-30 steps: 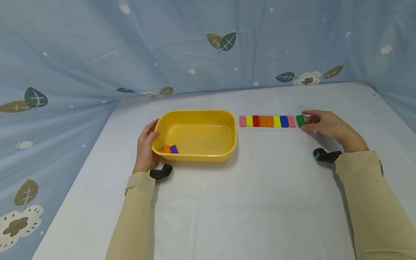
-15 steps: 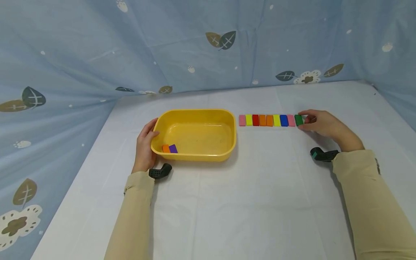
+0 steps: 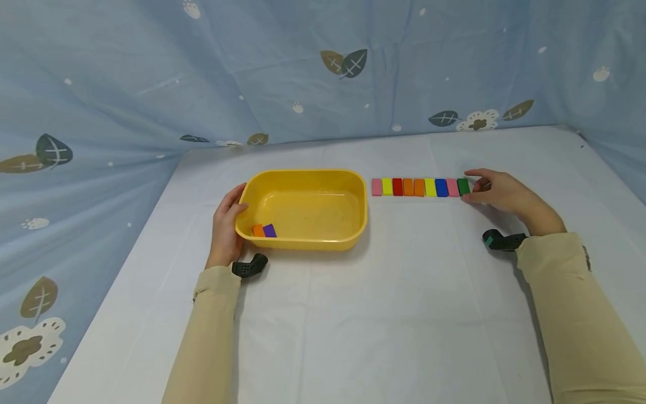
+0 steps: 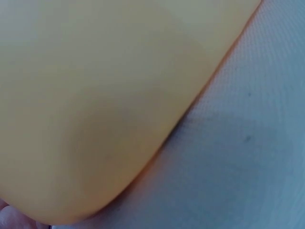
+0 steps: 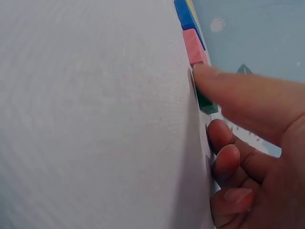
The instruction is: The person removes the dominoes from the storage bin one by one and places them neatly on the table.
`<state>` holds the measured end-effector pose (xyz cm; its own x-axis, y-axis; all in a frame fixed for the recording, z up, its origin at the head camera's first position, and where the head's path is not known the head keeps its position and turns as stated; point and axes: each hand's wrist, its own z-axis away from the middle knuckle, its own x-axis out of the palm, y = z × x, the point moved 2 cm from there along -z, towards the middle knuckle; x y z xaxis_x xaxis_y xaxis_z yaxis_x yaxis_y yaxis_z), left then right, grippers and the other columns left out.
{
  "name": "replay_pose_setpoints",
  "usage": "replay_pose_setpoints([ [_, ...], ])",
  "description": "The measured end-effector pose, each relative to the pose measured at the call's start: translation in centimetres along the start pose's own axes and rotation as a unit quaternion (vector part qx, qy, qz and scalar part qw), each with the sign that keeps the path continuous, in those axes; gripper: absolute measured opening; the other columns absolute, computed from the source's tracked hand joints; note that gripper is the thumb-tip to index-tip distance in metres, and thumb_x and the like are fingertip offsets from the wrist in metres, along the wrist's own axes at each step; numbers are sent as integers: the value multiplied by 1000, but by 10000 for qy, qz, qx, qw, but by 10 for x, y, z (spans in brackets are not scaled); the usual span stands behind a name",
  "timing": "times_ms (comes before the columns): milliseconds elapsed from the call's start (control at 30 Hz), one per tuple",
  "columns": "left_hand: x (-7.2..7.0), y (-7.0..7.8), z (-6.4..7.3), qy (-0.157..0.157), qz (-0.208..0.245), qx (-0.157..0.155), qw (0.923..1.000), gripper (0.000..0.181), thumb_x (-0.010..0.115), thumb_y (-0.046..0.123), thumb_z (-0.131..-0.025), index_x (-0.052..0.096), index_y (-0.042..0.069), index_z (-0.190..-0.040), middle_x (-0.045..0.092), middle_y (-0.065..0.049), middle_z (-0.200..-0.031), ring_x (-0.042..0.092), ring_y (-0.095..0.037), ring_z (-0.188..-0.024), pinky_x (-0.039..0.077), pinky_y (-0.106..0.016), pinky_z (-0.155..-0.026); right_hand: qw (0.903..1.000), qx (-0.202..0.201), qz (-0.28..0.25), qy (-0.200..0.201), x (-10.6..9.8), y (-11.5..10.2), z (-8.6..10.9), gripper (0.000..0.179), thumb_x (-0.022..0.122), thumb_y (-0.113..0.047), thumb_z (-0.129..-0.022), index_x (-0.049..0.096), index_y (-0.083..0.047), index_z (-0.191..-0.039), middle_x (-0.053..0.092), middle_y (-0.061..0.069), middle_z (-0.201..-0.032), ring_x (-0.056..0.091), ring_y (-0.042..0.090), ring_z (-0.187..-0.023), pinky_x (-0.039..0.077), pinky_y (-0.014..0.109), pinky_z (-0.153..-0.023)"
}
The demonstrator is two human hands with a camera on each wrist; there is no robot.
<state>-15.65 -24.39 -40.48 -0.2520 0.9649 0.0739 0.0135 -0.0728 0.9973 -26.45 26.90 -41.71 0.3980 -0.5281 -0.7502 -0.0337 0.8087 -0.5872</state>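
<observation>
My left hand (image 3: 225, 233) grips the left end of a yellow plastic basin (image 3: 303, 244), thumb over the rim and fingers along the outside. The basin's wall (image 4: 119, 95) fills most of the left wrist view. Inside, an orange block (image 3: 258, 230) and a purple block (image 3: 270, 230) lie in the near left corner. My right hand (image 3: 510, 193) is at a green block (image 3: 463, 187), the right end of a straight row. Its thumb (image 5: 248, 98) lies against the near end of the green block, and the index fingertip stands a little off the far end.
The row continues left from green with a pink block (image 3: 452, 187), a blue block (image 3: 441, 188) and several more, ending near the basin's right side. White cloth (image 3: 383, 308) covers the table. A blue patterned curtain (image 3: 282, 73) hangs behind it.
My right hand has slid the green block left and straightened it against the pink one; its index finger has since lifted slightly off. My left hand keeps its grip on the basin.
</observation>
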Motion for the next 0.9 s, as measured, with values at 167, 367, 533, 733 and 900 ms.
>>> replay_pose_setpoints([
  [167,1,0,0,-6,49,-13,10000,45,40,7,-88,44,19,-131,38,3,-135,39,-16,-120,36,-23,-96,9999,43,12,166,-3,-2,4,72,49,-50,-85,26,-8,-139,39,21,-113,41,33,-93,41,40,-71],
  [367,1,-1,-2,-53,16,14,10000,44,41,9,-88,44,19,-131,38,3,-135,39,-16,-120,36,-23,-96,9969,-9,-100,782,-3,13,-8,66,41,-55,-85,32,-19,-139,42,16,-117,43,30,-92,44,35,-67],
  [533,1,-1,-3,-69,-32,11,10000,45,42,9,-88,43,19,-131,38,4,-135,39,-15,-120,37,-22,-95,9911,-402,-182,1259,1,-1,-14,55,43,-53,-85,39,-28,-134,46,11,-117,42,29,-97,44,32,-60],
  [733,1,0,-2,-50,-17,12,10000,44,42,9,-88,44,19,-131,38,4,-135,39,-15,-120,36,-22,-96,9868,-1063,-307,1181,10,-77,20,47,46,-41,-89,46,-18,-130,50,12,-113,45,29,-100,46,42,-72],
  [900,0,0,0,-29,53,58,10000,44,40,8,-88,44,17,-131,39,3,-134,40,-15,-119,36,-23,-96,9838,-1494,-285,948,26,-109,22,40,49,-35,-89,50,-19,-126,53,5,-111,47,23,-100,46,42,-80],
])
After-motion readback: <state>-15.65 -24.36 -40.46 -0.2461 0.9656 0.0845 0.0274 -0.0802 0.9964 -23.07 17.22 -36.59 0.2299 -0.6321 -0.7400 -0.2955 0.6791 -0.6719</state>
